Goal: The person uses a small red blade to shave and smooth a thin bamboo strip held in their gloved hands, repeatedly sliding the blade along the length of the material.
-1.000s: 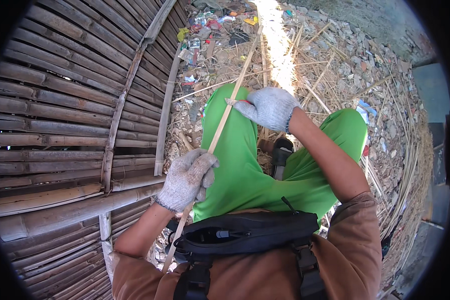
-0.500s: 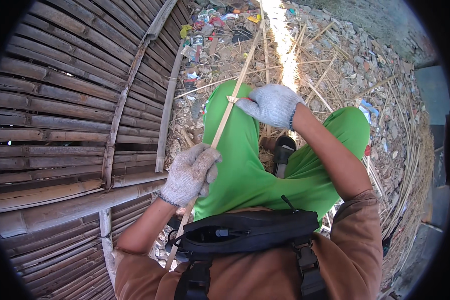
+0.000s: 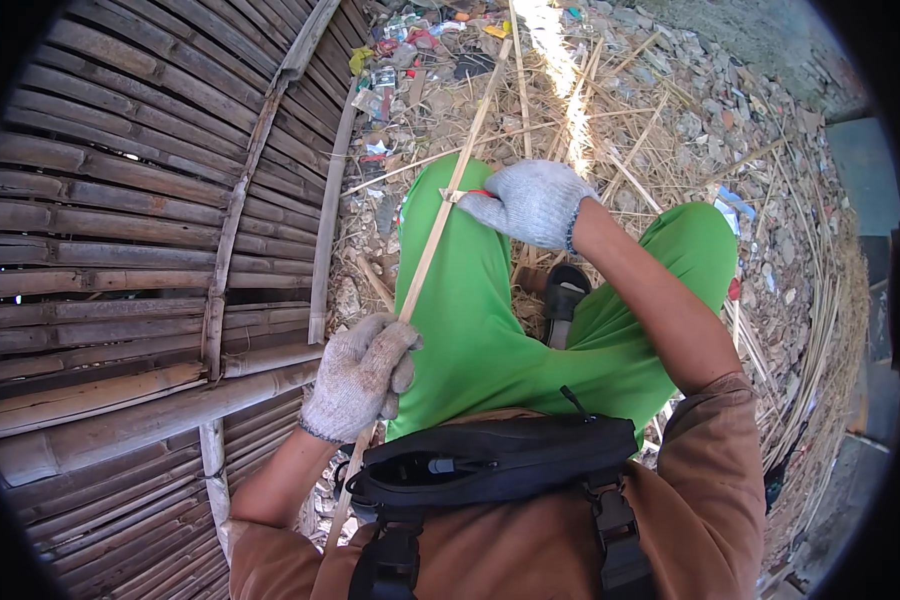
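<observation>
A long, thin bamboo strip (image 3: pixel 432 255) slants across my green-clad left knee, its near end passing beside the black waist bag. My left hand (image 3: pixel 362 375), in a pale knit glove, is closed round the strip beside my left thigh. Over the knee, my gloved right hand (image 3: pixel 535 203) is closed on a red-handled knife (image 3: pixel 483 193), mostly hidden by the fingers. A short pale piece (image 3: pixel 450 196) lies crosswise on the strip at the right thumb; I cannot tell whether it is the blade or a shaving.
A bamboo slat wall (image 3: pixel 120 215) rises close on my left, with a bamboo pole (image 3: pixel 150 415) along it. Stones, straw and litter (image 3: pixel 430 90) cover the ground ahead. Bundled thin strips (image 3: pixel 820 330) lie at the right. The black waist bag (image 3: pixel 490 465) sits across my lap.
My left hand has moved back toward my body, with the strip in its grip. The right hand stays over the left knee, with the knife against the strip.
</observation>
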Available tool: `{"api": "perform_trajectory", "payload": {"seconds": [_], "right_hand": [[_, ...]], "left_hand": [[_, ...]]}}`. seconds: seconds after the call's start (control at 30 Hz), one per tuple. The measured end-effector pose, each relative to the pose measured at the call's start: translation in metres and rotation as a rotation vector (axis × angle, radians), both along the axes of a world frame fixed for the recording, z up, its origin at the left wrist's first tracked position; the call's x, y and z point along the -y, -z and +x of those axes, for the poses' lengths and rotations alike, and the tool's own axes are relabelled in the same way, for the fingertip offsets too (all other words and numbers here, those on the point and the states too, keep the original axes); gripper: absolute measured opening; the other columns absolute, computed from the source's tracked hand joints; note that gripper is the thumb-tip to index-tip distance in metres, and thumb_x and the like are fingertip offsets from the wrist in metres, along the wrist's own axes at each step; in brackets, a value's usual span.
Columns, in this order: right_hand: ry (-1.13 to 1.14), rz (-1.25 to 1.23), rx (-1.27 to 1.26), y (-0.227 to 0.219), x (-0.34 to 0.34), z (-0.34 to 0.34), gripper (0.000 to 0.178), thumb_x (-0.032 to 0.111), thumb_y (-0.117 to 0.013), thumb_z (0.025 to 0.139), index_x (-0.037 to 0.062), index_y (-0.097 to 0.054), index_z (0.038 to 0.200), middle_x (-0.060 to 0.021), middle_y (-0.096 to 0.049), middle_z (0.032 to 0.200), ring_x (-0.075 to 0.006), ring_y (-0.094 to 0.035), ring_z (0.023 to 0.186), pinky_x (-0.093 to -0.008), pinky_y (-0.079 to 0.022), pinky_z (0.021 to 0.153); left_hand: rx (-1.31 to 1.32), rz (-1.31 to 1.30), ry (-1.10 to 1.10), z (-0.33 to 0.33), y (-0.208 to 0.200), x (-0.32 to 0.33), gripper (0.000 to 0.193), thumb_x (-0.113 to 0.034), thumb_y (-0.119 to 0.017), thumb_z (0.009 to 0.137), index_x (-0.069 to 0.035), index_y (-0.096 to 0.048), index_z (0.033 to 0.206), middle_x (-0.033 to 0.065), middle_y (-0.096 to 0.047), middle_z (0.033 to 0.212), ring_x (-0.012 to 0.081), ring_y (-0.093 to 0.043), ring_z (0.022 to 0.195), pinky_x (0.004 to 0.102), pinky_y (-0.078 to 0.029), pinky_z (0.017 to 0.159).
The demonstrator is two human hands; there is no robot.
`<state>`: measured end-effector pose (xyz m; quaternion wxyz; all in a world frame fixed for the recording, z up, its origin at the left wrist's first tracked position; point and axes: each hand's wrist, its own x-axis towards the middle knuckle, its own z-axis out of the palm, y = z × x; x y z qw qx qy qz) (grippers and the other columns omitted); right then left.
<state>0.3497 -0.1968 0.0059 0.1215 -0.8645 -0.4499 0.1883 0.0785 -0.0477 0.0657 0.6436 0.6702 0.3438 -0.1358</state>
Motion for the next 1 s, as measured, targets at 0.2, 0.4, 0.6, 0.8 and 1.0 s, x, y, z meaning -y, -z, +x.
{"api": "perform_trajectory", "payload": {"seconds": [0.2,0.4,0.6,0.8,1.0], "right_hand": [[0.008,-0.036,-0.015,-0.002,0.000,0.003,0.085,0.076,-0.036,0.105,0.0059,-0.081,0.089,-0.0258,-0.077,0.094,-0.0465,-0.075,0.092,-0.0558,-0.060,0.088],[0.092,-0.005,0.003,0.001,0.006,0.015,0.085,0.076,-0.036,0.105,0.0048,-0.081,0.096,-0.0269,-0.077,0.096,-0.0458,-0.075,0.094,-0.0560,-0.059,0.089],[0.001,-0.053,0.032,-0.015,-0.002,-0.005,0.089,0.077,-0.034,0.105,0.0043,-0.081,0.086,-0.0264,-0.077,0.093,-0.0451,-0.076,0.090,-0.0566,-0.060,0.088],[0.037,-0.066,-0.005,-0.015,-0.005,0.000,0.091,0.078,-0.032,0.104,0.0041,-0.081,0.084,-0.0272,-0.077,0.093,-0.0457,-0.076,0.089,-0.0566,-0.060,0.086],[0.073,-0.003,0.060,0.012,0.004,0.028,0.081,0.074,-0.037,0.106,0.0059,-0.077,0.090,-0.0259,-0.074,0.086,-0.0462,-0.074,0.085,-0.0566,-0.058,0.080]], "left_hand": [[-0.026,-0.017,-0.032,-0.018,-0.009,0.003,0.027,-0.029,-0.060,0.111,-0.003,-0.066,0.107,0.0009,-0.056,0.063,0.0087,-0.048,0.041,0.0252,-0.037,0.038],[0.054,-0.047,-0.018,-0.046,0.003,-0.002,0.026,-0.029,-0.060,0.109,-0.004,-0.066,0.106,0.0015,-0.056,0.062,0.0102,-0.048,0.041,0.0260,-0.035,0.039],[0.052,0.002,-0.020,-0.010,0.007,-0.007,0.026,-0.025,-0.061,0.108,0.000,-0.069,0.105,0.0016,-0.057,0.062,0.0098,-0.046,0.040,0.0263,-0.038,0.038],[0.056,0.001,0.028,-0.001,0.005,-0.008,0.027,-0.027,-0.058,0.112,-0.002,-0.067,0.105,0.0020,-0.057,0.063,0.0097,-0.050,0.041,0.0256,-0.039,0.039],[-0.002,-0.045,0.012,-0.028,0.005,-0.008,0.027,-0.026,-0.060,0.111,0.000,-0.067,0.108,0.0027,-0.057,0.063,0.0109,-0.052,0.041,0.0265,-0.041,0.038]]}}
